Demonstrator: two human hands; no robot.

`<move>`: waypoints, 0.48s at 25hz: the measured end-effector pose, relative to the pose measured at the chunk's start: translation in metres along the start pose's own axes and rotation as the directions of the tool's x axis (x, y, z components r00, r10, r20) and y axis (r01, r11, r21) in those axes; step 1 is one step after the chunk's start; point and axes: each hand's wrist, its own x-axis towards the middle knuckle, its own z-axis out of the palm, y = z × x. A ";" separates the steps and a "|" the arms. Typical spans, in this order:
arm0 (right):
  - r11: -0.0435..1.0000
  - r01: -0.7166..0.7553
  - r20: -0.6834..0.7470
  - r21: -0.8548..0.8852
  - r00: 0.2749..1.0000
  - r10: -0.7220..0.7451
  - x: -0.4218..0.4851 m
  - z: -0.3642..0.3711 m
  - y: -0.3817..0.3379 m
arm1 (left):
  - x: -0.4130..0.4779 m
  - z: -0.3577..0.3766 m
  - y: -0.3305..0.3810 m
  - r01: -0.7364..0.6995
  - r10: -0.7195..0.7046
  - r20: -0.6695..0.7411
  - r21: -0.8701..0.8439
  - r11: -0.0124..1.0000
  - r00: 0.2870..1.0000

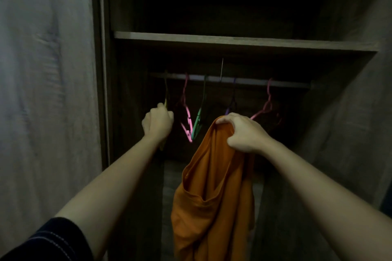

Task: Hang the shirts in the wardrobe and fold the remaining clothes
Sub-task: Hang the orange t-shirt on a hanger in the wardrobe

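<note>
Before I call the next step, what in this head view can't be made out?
All head view.
Hidden: most of the yellow hanger, behind the left hand gripping it.
Hidden: lower part of the purple hanger, behind the right hand.
Cut off: hem of the orange shirt, by the bottom edge.
Too dark: whatever lies above the shelf.
</note>
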 end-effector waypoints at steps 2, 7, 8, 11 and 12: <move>1.000 0.012 0.001 -0.005 1.000 -0.012 -0.011 0.014 -0.006 | -0.030 -0.011 -0.006 -0.052 0.050 0.016 0.118 0.992 0.999; 0.999 -0.040 0.070 -0.001 0.997 0.040 -0.040 0.062 -0.025 | -0.108 -0.054 -0.042 -0.070 0.026 0.139 0.319 0.945 0.990; 0.998 -0.067 0.097 -0.004 0.993 0.067 -0.046 0.072 -0.031 | -0.124 -0.062 -0.053 -0.083 0.026 0.157 0.370 0.925 0.987; 0.992 -0.119 0.154 -0.047 0.980 0.125 -0.062 0.098 -0.049 | -0.161 -0.090 -0.080 -0.130 0.054 0.185 0.424 0.896 0.981; 0.989 -0.127 0.173 -0.069 0.975 0.137 -0.068 0.105 -0.055 | -0.171 -0.100 -0.092 -0.127 0.055 0.177 0.427 0.895 0.983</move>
